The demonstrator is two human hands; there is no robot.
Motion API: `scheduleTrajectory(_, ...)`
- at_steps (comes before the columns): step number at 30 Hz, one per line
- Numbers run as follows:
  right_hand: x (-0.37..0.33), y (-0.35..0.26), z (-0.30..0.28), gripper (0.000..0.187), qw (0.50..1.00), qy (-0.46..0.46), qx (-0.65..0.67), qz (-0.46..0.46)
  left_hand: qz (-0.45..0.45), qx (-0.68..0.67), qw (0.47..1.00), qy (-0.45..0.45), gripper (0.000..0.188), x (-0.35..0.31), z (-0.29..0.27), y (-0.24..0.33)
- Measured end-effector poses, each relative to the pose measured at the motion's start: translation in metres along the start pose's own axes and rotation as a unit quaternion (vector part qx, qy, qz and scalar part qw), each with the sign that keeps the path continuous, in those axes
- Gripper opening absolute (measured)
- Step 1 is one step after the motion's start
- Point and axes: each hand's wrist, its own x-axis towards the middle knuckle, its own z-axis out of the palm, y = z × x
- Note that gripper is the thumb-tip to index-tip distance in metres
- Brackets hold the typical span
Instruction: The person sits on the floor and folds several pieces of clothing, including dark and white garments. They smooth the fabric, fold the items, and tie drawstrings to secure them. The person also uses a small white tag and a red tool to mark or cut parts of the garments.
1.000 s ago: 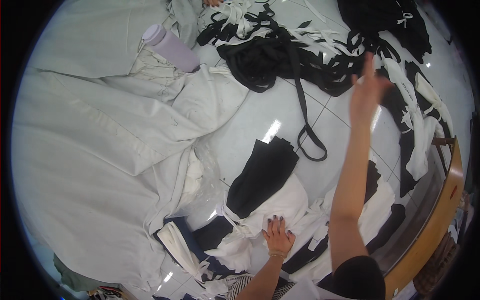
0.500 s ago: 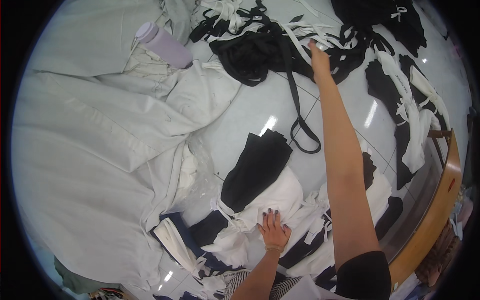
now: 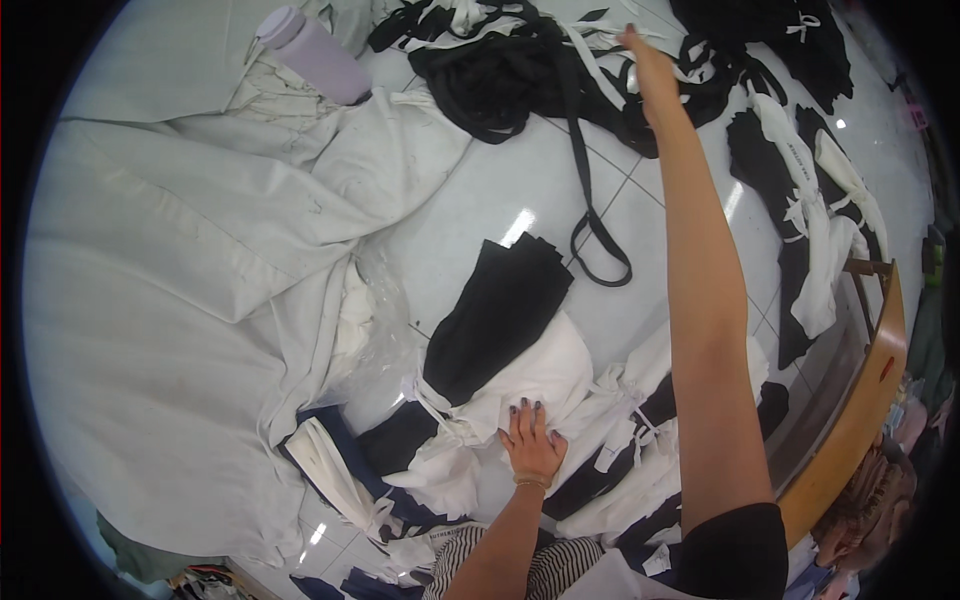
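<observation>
Lower centre of the frame, left hand (image 3: pixel 532 440): it is lying flat with fingers spread, pressing on a white folded bundle (image 3: pixel 530 385) and gripping nothing.
Upper centre, right hand (image 3: pixel 645 62): it is reaching far out on a straight arm and touching the black-and-white fabric heap (image 3: pixel 520 60); whether the fingers are pinching a strip or just resting, I cannot tell.
White folded bundle: it is sitting at centre on the tiled floor (image 3: pixel 520 190), tied with white strips, with a black folded cloth (image 3: pixel 500 315) lying across its upper side.
Black strap (image 3: pixel 590 215): it is running down from the heap and ending in a loop at centre right of the frame.
Left half of the frame: a large pale sheet (image 3: pixel 180 300) is spreading over the floor.
Upper left: a lilac roll (image 3: pixel 315 55) is resting at the sheet's top edge.
Lower right: more tied black-and-white bundles (image 3: pixel 625 450) are lying beside the left hand, near a curved wooden edge (image 3: pixel 860 420).
</observation>
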Motion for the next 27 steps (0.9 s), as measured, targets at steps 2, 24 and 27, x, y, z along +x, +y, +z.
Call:
scheduleTrajectory(2,0.015,0.03,-0.006,0.069,0.936,-0.08,-0.344,0.018,0.003,0.027,1.0,-0.002,0.06,0.0,-0.001,0.001)
scheduleTrajectory(24,0.012,0.014,-0.084,0.024,0.895,0.192,-0.379,0.139,0.024,0.013,1.0,0.006,0.06,0.006,-0.003,0.003)
scheduleTrajectory(27,-0.005,-0.054,-0.09,0.016,0.973,0.149,0.175,0.009,0.015,0.019,1.0,0.006,0.06,0.004,-0.004,0.002)
